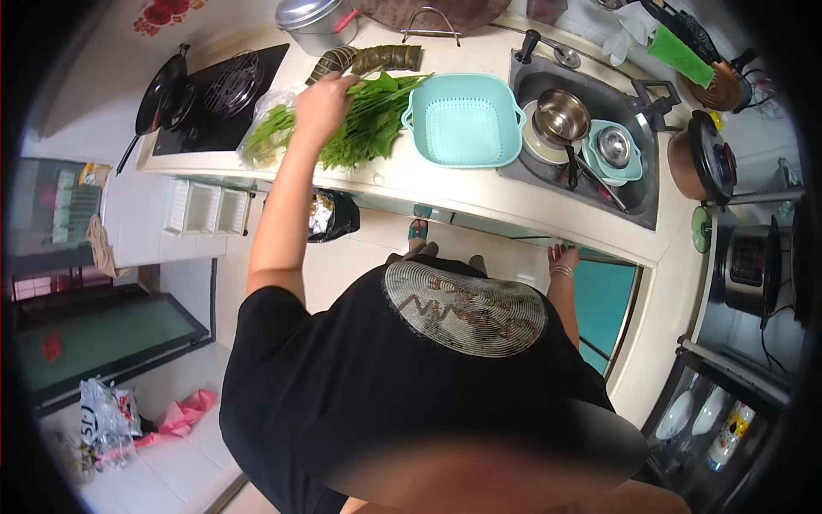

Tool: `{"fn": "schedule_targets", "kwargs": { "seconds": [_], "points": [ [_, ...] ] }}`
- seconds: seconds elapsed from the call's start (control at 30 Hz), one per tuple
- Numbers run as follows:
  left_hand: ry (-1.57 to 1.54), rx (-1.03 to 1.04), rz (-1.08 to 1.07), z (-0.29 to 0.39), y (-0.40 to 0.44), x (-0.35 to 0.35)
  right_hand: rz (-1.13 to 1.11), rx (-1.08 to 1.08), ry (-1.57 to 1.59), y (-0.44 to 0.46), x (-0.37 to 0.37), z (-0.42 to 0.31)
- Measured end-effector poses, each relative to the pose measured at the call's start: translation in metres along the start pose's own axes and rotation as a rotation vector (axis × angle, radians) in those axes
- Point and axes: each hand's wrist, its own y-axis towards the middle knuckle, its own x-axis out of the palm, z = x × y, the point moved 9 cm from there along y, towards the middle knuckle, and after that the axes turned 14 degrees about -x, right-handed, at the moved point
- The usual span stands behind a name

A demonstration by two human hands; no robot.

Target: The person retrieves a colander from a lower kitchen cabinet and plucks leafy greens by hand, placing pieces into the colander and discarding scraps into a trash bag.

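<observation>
My left hand (322,106) reaches over a pile of leafy greens (368,128) on the counter, its fingers closed around some of them. Just beyond it lie dark green leaf-wrapped bundles tied with string (385,58). A clear plastic bag (257,141) sits under the stems on the left. To the right of the greens stands a light teal plastic basket (469,124) with a perforated bottom. My right hand (562,255) hangs low at the cabinet front, below the counter edge, fingers apart and loosely bent. Nothing shows in it.
Right of the basket, the sink (591,188) holds a steel saucepan (562,117) and bowls. A black cooktop (218,103) and a frying pan (163,90) are at left. A lidded pot (315,26) stands behind. A black bag (342,214) hangs below the counter. A teal cabinet door (604,295) is at right.
</observation>
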Motion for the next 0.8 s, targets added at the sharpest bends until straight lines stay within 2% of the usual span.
{"fn": "schedule_targets", "kwargs": {
  "seconds": [0.07,0.1,0.13,0.2,0.23,0.27,0.3,0.33,0.37,0.43,0.5,0.57,0.63,0.7,0.8],
  "points": [
    [0.032,-0.048,-0.184,-0.019,0.03,0.073,-0.007,-0.065,-0.117,0.005,-0.009,0.009],
    [-0.042,-0.066,-0.258,-0.026,0.034,0.103,0.009,-0.074,-0.108,-0.006,-0.01,0.007],
    [-0.184,0.015,-0.319,-0.033,0.041,0.136,-0.013,-0.166,-0.158,-0.019,-0.006,-0.004],
    [-0.31,0.056,-0.348,-0.04,0.048,0.154,-0.017,-0.263,-0.203,-0.033,0.005,-0.023],
    [-0.502,0.077,-0.335,-0.046,0.051,0.151,-0.001,-0.43,-0.22,-0.038,0.007,-0.045],
    [-0.506,0.081,-0.345,-0.053,0.054,0.157,0.011,-0.595,-0.241,-0.047,0.012,-0.063],
    [-0.525,0.138,-0.378,-0.054,0.055,0.156,0.018,-0.592,-0.248,-0.062,0.021,-0.071],
    [-0.543,0.195,-0.412,-0.056,0.054,0.154,0.074,-0.825,-0.329,-0.1,0.038,-0.106],
    [-0.615,0.267,-0.285,-0.053,0.055,0.139,0.131,-1.057,-0.41,-0.139,0.057,-0.135],
    [-0.555,0.256,-0.268,-0.051,0.055,0.128,0.141,-1.299,-0.61,-0.182,0.098,-0.156],
    [-0.53,0.252,-0.245,-0.048,0.057,0.112,-0.071,-1.285,-0.522,-0.224,0.154,-0.165],
    [-0.576,0.237,-0.21,-0.046,0.059,0.099,-0.337,-1.427,-0.456,-0.269,0.214,-0.165],
    [-0.611,0.234,-0.154,-0.043,0.061,0.076,-0.59,-1.461,-0.618,-0.313,0.27,-0.157],
    [-0.608,0.267,-0.104,-0.034,0.059,0.042,-0.909,-1.4,-0.524,-0.343,0.321,-0.138],
    [-0.593,0.324,-0.024,-0.024,0.052,0.01,-1.228,-1.391,-0.443,-0.408,0.376,-0.135]
  ]
}}
